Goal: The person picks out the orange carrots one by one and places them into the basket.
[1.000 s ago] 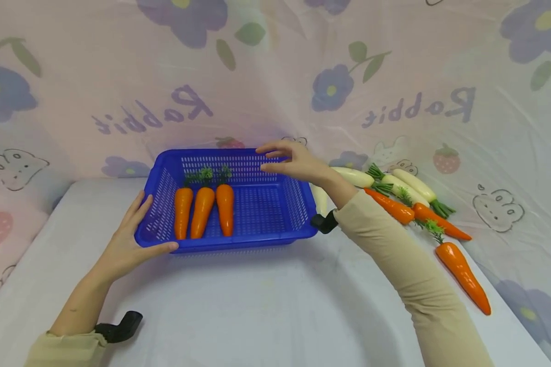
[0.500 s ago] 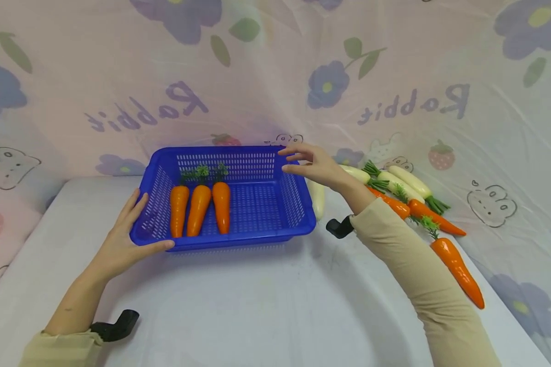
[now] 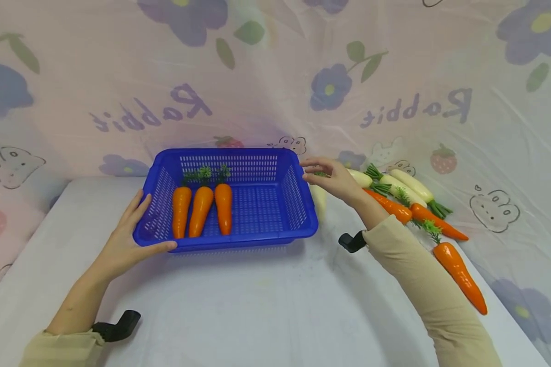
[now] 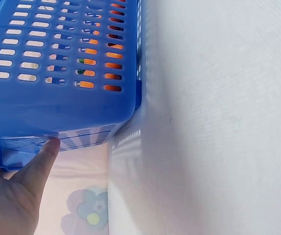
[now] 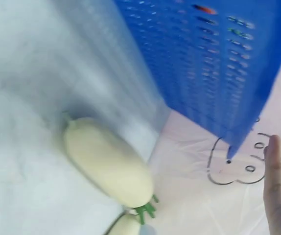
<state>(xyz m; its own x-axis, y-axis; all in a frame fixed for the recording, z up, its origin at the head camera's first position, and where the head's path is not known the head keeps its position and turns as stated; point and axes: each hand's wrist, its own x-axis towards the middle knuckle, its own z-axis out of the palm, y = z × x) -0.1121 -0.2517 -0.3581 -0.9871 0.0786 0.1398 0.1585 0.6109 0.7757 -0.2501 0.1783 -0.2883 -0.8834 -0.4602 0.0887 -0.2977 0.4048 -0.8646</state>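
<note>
Near the back of the table stands a blue plastic basket (image 3: 239, 240), with carrots (image 3: 202, 211) lying side by side in its left half. My left hand (image 3: 121, 242) holds the basket's front left corner, its thumb along the front rim and its fingers against the left side; the left wrist view shows the thumb against the basket. My right hand (image 3: 335, 178) is beside the right rim, fingers extended and nothing held. In the right wrist view that hand (image 5: 280, 196) appears apart from the basket. A white radish (image 5: 108, 161) lies just outside the basket, mostly hidden in the head view.
Right of the basket lie more white radishes (image 3: 412, 184) with green stems and loose carrots (image 3: 460, 275), partly behind the right forearm. A patterned curtain (image 3: 266, 76) hangs directly behind the white table (image 3: 257, 306).
My right hand has moved right, from above the basket's back right part to its right rim. The left hand, basket and carrots hold their places, apart from a slight shift of the view.
</note>
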